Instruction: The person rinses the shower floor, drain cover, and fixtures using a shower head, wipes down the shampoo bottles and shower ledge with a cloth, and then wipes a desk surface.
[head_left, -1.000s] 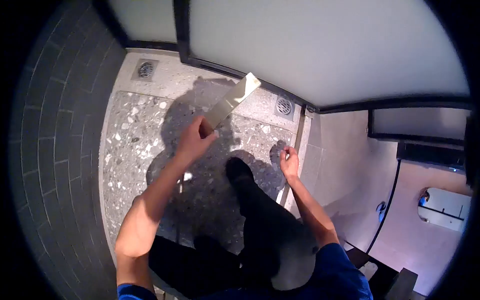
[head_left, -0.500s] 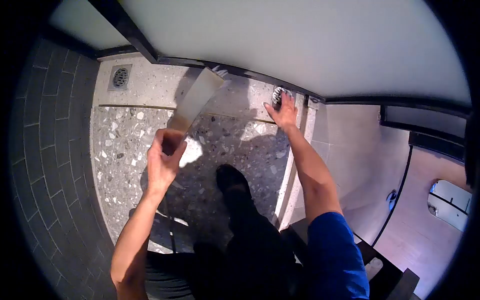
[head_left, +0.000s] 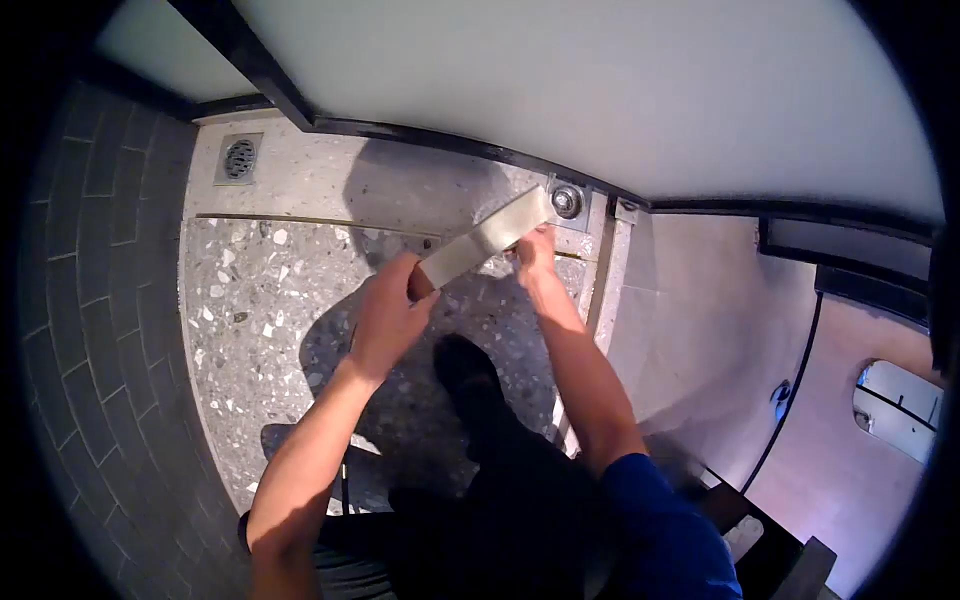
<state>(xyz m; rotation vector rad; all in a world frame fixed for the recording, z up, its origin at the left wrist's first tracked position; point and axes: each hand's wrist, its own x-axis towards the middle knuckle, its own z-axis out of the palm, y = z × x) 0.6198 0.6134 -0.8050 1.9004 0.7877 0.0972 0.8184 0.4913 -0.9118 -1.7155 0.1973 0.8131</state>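
My left hand (head_left: 392, 310) is closed round the near end of a brush (head_left: 487, 238), a long, flat, pale tool. It slants up to the right over the speckled floor, and its bristles do not show from here. By its far end is my right hand (head_left: 537, 255), fingers curled and partly behind the brush, so what they hold is hidden. Just beyond that end lies a round metal floor drain (head_left: 567, 202) in a square frame, its inner fitting exposed and its slotted grate off.
A second floor drain (head_left: 239, 158), grate in place, sits at the left. A frosted glass panel (head_left: 560, 90) with a black frame rises beyond the pale floor strip. Dark brick tiles (head_left: 95, 330) line the left wall. My shoe (head_left: 462, 360) stands on the terrazzo floor (head_left: 240, 300).
The right drain's grate has come off. My right hand has drawn back from it toward me and left. My left hand has carried the brush right, turning it flatter toward the drain.
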